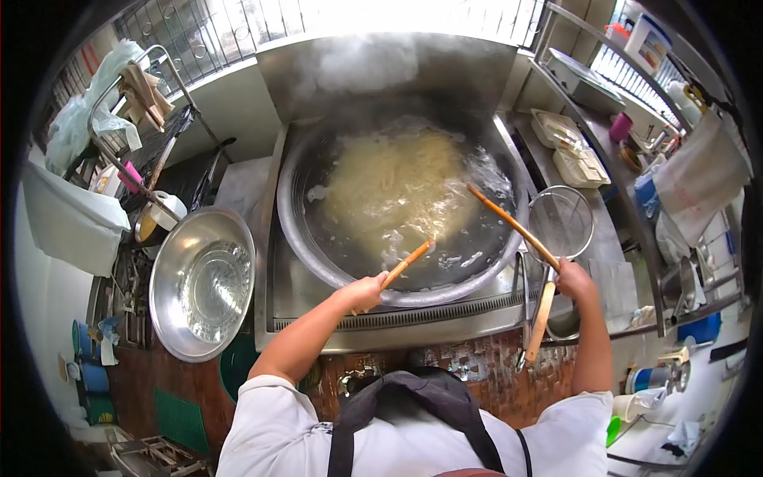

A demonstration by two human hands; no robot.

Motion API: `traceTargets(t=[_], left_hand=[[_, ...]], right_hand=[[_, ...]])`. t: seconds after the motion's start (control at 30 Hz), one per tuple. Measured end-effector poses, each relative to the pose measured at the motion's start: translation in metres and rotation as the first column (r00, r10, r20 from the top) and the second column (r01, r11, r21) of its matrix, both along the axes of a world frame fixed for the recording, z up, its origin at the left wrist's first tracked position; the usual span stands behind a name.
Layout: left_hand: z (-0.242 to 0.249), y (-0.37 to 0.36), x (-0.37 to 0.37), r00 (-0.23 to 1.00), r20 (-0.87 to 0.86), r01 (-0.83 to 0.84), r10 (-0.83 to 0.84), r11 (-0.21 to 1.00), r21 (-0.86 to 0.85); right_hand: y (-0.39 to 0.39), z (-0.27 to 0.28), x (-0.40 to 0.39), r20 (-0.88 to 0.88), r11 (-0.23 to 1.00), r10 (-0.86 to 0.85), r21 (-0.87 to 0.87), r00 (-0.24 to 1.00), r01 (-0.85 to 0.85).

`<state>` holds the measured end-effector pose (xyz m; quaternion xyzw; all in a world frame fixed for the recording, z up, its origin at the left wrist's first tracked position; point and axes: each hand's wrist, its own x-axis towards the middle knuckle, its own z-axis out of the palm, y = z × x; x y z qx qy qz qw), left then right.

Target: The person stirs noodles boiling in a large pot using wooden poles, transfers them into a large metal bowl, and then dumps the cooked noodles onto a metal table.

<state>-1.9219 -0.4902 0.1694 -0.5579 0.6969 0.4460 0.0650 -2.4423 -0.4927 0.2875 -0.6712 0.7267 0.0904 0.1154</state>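
Observation:
A very wide metal wok (290,238) full of bubbling water stands in front of me. A pale yellow mass (397,179), perhaps noodles, fills its middle under foam and steam. My left hand (366,292) is closed round a wooden stick (409,262) at the wok's near rim, its tip over the water near the mass. My right hand (574,282) grips a longer wooden stick (513,222), which slants across the right rim towards the mass. Beside that hand lies a round wire strainer (561,219), and a wooden handle (541,320) hangs just below it.
A large shiny metal basin (203,286) stands left of the stove. White containers (576,151) sit on the right counter, under a metal rack (612,143). A steel splash wall (381,67) rises behind the wok. The brown floor (493,381) looks wet.

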Motion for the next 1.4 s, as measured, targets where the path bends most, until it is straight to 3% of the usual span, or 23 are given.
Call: traceTargets(t=[0.13, 0.23, 0.3, 0.37, 0.43, 0.5, 0.67, 0.77, 0.9, 1.13, 1.17, 1.27, 1.37, 1.4], left_hand=[[0.008, 0.038, 0.027, 0.989, -0.139, -0.041, 0.041, 0.999, 0.003], [0.0, 0.066, 0.072, 0.985, -0.123, -0.106, 0.119, 0.989, 0.106], [0.048, 0.096, 0.102, 0.969, -0.184, -0.15, 0.165, 0.984, 0.094], [0.066, 0.124, 0.143, 0.962, -0.118, -0.231, 0.247, 0.963, 0.139], [0.066, 0.152, 0.19, 0.95, -0.182, -0.222, 0.254, 0.959, 0.178], [0.097, 0.18, 0.209, 0.938, -0.109, -0.301, 0.33, 0.929, 0.217], [0.15, 0.239, 0.22, 0.847, 0.002, -0.526, 0.531, 0.84, 0.134], [0.14, 0.269, 0.232, 0.749, -0.159, -0.631, 0.644, 0.765, 0.128], [0.148, 0.294, 0.227, 0.685, -0.183, -0.706, 0.705, 0.705, 0.074], [0.153, 0.299, 0.224, 0.664, -0.188, -0.726, 0.724, 0.684, 0.068], [0.154, 0.298, 0.224, 0.667, -0.183, -0.724, 0.723, 0.686, 0.071], [0.153, 0.294, 0.227, 0.737, -0.111, -0.67, 0.666, 0.742, 0.003], [0.13, 0.289, 0.238, 0.86, -0.069, -0.506, 0.505, 0.827, -0.246], [0.15, 0.277, 0.224, 0.8, -0.017, -0.597, 0.599, 0.795, -0.106]], right_hand=[[0.057, 0.034, -0.013, 0.073, 0.997, -0.074, -0.023, 0.995, 0.076], [0.106, 0.073, 0.001, 0.103, 0.997, -0.048, -0.052, 0.994, 0.054], [0.131, 0.098, 0.019, 0.045, 0.997, -0.079, 0.025, 0.996, 0.078], [0.145, 0.107, 0.03, 0.024, 0.996, -0.079, 0.048, 0.997, 0.078], [0.147, 0.08, 0.028, 0.002, 0.999, 0.043, 0.029, 0.999, -0.043], [0.141, 0.048, 0.035, 0.013, 0.989, 0.145, 0.019, 0.989, -0.145], [0.094, -0.065, 0.11, 0.222, 0.964, 0.195, 0.134, 0.955, -0.228], [0.074, -0.096, 0.176, 0.287, 0.952, 0.166, 0.202, 0.943, -0.229], [0.056, -0.122, 0.227, 0.415, 0.936, 0.268, 0.103, 0.87, -0.338], [0.042, -0.059, 0.249, 0.465, 0.931, 0.274, 0.091, 0.842, -0.354], [0.038, -0.051, 0.234, 0.412, 0.913, 0.339, 0.073, 0.846, -0.402], [0.044, 0.015, 0.187, 0.324, 0.924, 0.31, 0.117, 0.894, -0.363], [0.069, 0.107, 0.145, 0.179, 0.946, 0.268, 0.134, 0.947, -0.294], [0.076, 0.122, 0.119, 0.185, 0.944, 0.294, 0.097, 0.938, -0.315]])
